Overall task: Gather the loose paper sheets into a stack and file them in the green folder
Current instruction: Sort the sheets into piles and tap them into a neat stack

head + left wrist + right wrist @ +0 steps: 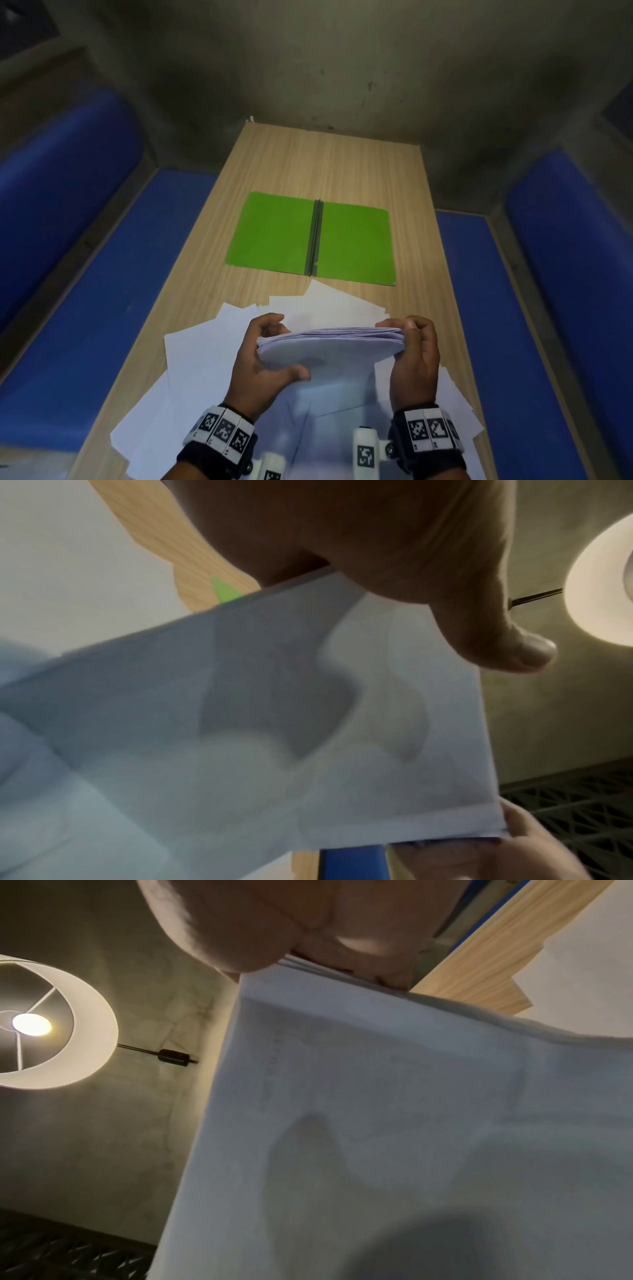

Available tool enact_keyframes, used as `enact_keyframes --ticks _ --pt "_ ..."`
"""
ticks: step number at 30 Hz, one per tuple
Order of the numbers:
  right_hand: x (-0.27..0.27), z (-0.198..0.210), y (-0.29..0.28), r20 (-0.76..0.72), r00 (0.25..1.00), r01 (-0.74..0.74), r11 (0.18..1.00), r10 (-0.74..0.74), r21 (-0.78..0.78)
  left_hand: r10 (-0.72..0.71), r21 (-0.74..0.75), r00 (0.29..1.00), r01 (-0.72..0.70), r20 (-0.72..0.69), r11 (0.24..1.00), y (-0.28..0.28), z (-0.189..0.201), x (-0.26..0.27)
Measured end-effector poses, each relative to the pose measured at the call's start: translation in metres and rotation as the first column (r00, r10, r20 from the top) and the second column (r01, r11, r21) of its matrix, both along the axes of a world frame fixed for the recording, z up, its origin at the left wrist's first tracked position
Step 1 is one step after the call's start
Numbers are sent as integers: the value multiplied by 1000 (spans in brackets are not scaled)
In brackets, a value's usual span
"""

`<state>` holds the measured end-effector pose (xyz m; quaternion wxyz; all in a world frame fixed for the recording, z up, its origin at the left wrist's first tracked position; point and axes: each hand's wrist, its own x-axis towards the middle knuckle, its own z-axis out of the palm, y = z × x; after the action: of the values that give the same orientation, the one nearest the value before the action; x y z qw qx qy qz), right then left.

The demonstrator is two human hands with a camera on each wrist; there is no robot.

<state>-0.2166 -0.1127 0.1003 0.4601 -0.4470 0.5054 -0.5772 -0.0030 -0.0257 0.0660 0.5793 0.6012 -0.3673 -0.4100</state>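
A stack of white paper sheets [329, 346] stands on edge above the table, bowed toward me. My left hand [265, 356] grips its left end, thumb on the near face. My right hand [412, 346] grips its right end, fingers curled over the top edge. Both wrist views are mostly filled by the stack [274, 723] [411, 1123]. More loose sheets [195, 359] lie scattered flat on the table beneath and around my hands. The green folder [274, 233] lies open flat farther back, its dark spine in the middle.
The narrow wooden table [329, 161] runs away from me to a grey wall. Blue padded benches [85, 308] flank it on both sides. A lit lamp [34, 1023] hangs overhead in the wrist views.
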Motion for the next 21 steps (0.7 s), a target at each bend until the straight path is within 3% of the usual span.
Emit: enact_keyframes --ticks 2,4,6,9,11,14,18,21 --pt "-2 -1 -3 52 994 -99 995 100 -23 -16 32 1000 16 9 999 -1 -4 1" --pt "-10 -12 -7 56 952 -299 954 300 -25 20 51 1000 -20 11 998 -5 -7 2" --pt "-20 -25 -11 -30 903 -426 903 428 51 61 61 998 -62 13 996 -9 -7 2" --pt "-30 -37 -15 -211 893 -378 917 398 130 62 66 996 -66 59 996 -12 -4 3" --pt "-31 -41 -19 -350 844 -373 914 407 162 43 84 997 -48 67 995 -13 -1 4" --pt "-25 -46 -20 -292 825 -398 864 484 309 5 103 996 -14 85 995 -13 -3 6" --pt "-8 -41 -17 -354 832 -389 904 427 177 -12 212 1000 15 -15 977 -14 -8 3" --pt "0 -27 -14 -344 844 -406 909 411 90 -9 202 999 17 -39 979 -17 2 1"
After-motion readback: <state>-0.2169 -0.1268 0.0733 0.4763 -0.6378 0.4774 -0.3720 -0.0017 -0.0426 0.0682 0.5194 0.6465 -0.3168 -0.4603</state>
